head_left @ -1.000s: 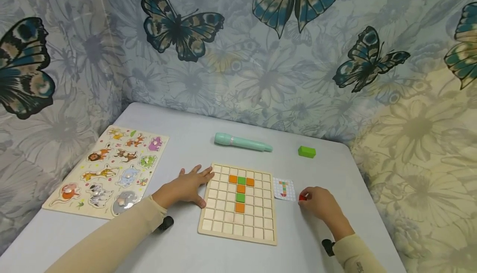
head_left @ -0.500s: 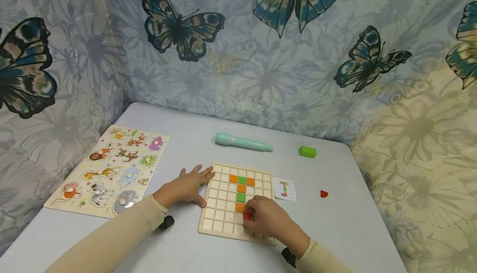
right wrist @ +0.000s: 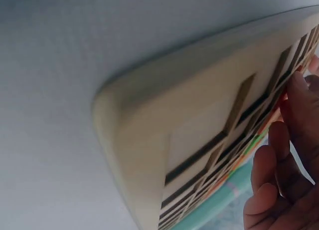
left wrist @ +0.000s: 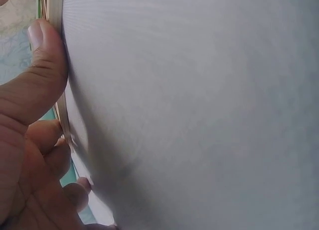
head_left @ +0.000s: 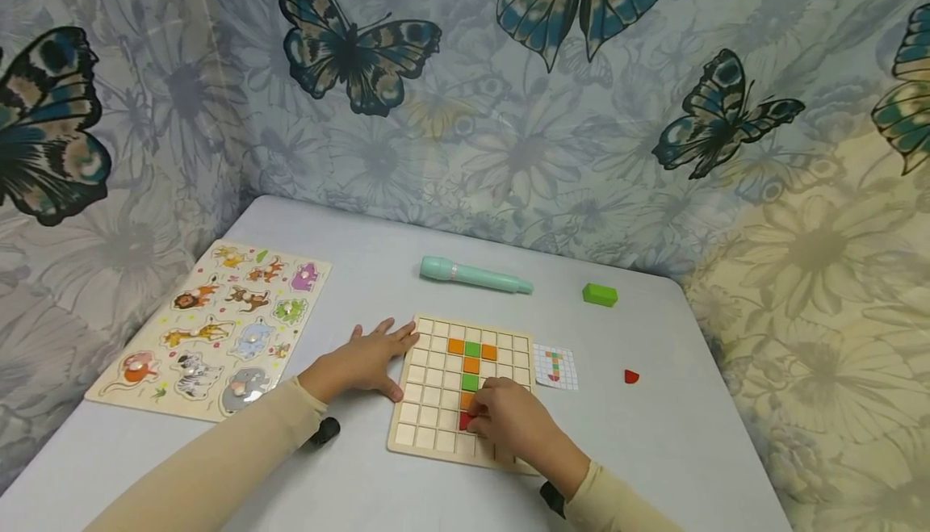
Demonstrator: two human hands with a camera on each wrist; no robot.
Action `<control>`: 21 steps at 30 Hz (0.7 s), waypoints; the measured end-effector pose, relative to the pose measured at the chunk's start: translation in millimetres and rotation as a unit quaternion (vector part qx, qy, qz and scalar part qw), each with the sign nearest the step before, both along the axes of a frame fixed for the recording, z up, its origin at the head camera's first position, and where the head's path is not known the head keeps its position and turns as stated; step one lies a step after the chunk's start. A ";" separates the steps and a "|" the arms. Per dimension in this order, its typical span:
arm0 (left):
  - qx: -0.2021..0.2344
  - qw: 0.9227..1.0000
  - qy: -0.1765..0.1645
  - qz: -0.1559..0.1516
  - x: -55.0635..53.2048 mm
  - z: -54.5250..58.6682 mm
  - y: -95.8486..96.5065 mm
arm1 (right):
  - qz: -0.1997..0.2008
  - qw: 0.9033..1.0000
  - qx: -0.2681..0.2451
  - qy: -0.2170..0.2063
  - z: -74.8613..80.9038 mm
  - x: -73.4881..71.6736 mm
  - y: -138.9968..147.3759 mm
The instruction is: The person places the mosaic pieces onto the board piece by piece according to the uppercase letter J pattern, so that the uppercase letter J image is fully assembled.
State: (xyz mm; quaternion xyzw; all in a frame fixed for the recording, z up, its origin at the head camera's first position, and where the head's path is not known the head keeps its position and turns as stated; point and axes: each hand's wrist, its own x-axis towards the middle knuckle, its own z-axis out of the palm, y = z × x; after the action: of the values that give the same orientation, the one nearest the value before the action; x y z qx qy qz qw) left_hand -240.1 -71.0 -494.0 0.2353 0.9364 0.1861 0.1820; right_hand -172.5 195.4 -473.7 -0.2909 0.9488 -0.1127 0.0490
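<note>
A wooden grid board (head_left: 417,437) lies on the table with orange and green square tiles (head_left: 471,366) set in a T shape. At the foot of the column, my right hand (head_left: 525,425) pinches a small red block (head_left: 464,420) at its cell; fingers partly hide it. My left hand (head_left: 363,364) rests with spread fingers against the board's left edge, its thumb (left wrist: 47,65) touching the side in the left wrist view. A pattern card (head_left: 555,366) lies right of the board. Farther right is another red block (head_left: 631,376) with a rounded side.
A green block (head_left: 599,295) lies at the back right. Behind the board is a mint-green pen-shaped stick (head_left: 475,275). An animal peg puzzle (head_left: 163,322) covers the table's left side. Butterfly-patterned cloth (head_left: 508,128) hangs behind the white table (head_left: 349,483).
My right hand has gone from beside the card leftward to the board with a red block, then slightly farther left to the cell below the lowest orange tile. The left hand has stayed put.
</note>
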 end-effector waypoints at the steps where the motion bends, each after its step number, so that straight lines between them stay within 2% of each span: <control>1: -0.002 1.000 0.000 0.000 0.1 0.4 0.1 | -0.002 1.000 -0.003 -0.001 -0.7 -0.4 0.6; 8: 0.001 1.000 -0.005 -0.008 2.0 3.6 1.9 | -0.028 0.999 -0.003 -0.024 0.8 -0.5 0.5; 18: 0.004 1.000 -0.006 -0.002 0.6 1.1 -0.8 | -0.016 0.999 -0.016 -0.038 2.0 -5.2 -1.4; 21: 0.002 1.000 -0.008 -0.001 0.5 -0.7 -1.5 | -0.022 0.998 -0.038 -0.034 2.3 -5.3 7.2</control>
State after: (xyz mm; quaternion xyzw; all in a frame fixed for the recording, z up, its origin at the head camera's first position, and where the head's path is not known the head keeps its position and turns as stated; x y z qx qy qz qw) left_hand -239.5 -72.5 -494.7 0.2349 0.9342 0.1902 0.1892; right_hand -177.8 202.5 -471.4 -0.2676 0.9478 -0.1598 0.0672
